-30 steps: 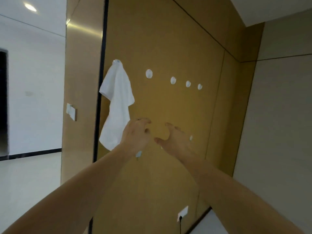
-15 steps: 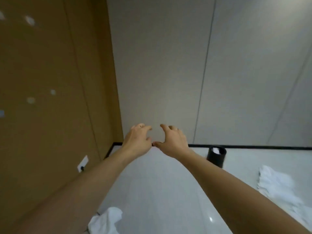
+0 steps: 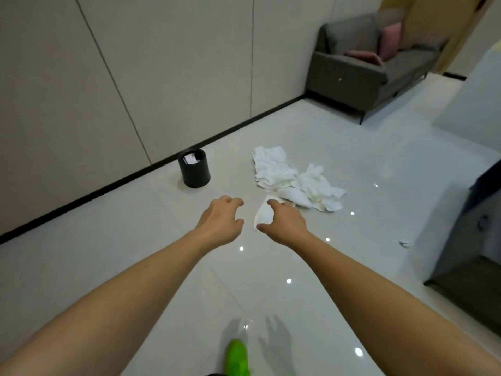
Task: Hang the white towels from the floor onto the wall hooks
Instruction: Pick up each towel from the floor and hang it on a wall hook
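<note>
Several crumpled white towels point(image 3: 292, 180) lie in a heap on the glossy white floor point(image 3: 135, 253), ahead and slightly right of me. Both my arms reach forward above the floor. My left hand point(image 3: 221, 221) hovers with loosely curled fingers and holds nothing. My right hand point(image 3: 284, 222) is also empty, fingers loosely curled, and it covers part of the nearest towel from my view. I cannot tell whether it touches that towel. The wall hooks are out of view.
A black cylindrical bin point(image 3: 193, 168) stands by the grey panelled wall point(image 3: 108, 77). A grey sofa point(image 3: 374, 69) with pink cushions sits at the back right. Dark furniture point(image 3: 477, 240) is at the right edge. A green shoe point(image 3: 238, 358) shows at the bottom.
My view swung right, from the brown hook wall with one hung towel down to the floor. The towel heap now lies in front of my hands; both hands stay empty.
</note>
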